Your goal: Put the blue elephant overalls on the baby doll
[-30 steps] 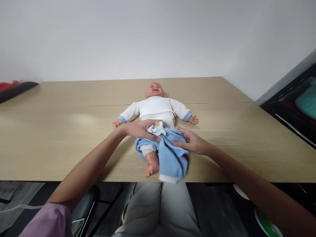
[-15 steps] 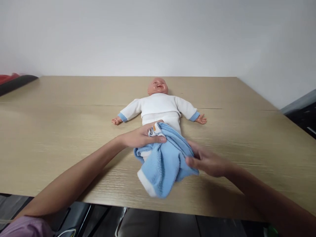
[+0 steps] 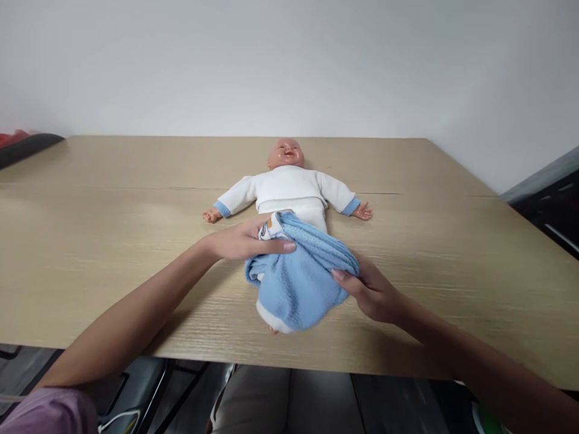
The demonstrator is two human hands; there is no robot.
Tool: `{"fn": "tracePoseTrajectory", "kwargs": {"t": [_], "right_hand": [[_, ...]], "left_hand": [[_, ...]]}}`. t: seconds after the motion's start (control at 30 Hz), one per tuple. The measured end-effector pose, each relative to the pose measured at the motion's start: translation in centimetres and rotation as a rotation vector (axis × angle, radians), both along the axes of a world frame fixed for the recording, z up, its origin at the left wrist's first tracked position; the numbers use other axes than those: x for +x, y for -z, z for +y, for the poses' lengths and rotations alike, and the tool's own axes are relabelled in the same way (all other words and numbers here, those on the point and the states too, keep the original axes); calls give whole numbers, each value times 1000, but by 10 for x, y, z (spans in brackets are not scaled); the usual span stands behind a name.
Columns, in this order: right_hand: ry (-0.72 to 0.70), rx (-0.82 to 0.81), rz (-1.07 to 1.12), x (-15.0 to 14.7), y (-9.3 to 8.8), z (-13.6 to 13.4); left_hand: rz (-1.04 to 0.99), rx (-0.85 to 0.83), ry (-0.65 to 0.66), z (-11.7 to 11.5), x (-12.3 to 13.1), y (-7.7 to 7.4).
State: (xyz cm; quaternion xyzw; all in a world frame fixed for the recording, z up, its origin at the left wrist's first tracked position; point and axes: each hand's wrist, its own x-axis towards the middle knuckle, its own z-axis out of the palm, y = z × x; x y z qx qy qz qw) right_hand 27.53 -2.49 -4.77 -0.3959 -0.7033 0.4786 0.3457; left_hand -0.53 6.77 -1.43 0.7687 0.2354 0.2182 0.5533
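A baby doll (image 3: 292, 184) in a white long-sleeved top with blue cuffs lies on its back, arms spread, head away from me. Over its lower body I hold a light blue garment (image 3: 301, 283) with a white hem, bunched up; what kind of clothing it is I cannot tell for sure. My left hand (image 3: 246, 240) pinches its upper left edge, thumb on top, beside a white patch with a print. At the right edge, my right hand (image 3: 373, 289) grips the cloth with the thumb in front. The doll's legs are mostly hidden; a bit of foot peeks out below the white hem.
Everything lies on a wooden table (image 3: 113, 241) with a seam across it, against a pale wall (image 3: 271, 66). A dark object with something red (image 3: 18, 144) is at the far left. A black item (image 3: 556, 205) stands beyond the right edge. A chair (image 3: 140, 386) is below.
The lower part of the garment has been drawn up and spread wider between my hands. A bit of the doll's foot now shows under the hem. My view has shifted slightly.
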Motion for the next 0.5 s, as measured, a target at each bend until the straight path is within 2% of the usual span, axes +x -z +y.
{"fn": "tracePoseTrajectory", "kwargs": {"t": [0.07, 0.17, 0.23, 0.33, 0.43, 0.5], "right_hand": [[-71, -61, -23, -2, 2, 1], [-269, -114, -44, -3, 2, 1], [-310, -131, -83, -3, -1, 0], [-270, -93, -93, -3, -5, -4], [-180, -63, -64, -3, -5, -5], [-62, -69, -48, -4, -1, -2]], "left_hand": [[-15, 22, -33, -7, 8, 1], [17, 80, -8, -16, 22, 4], [21, 108, -1, -19, 27, 5], [24, 53, 54, -16, 24, 4], [83, -146, 295, -10, 17, 3], [124, -233, 376, -7, 13, 2]]}}
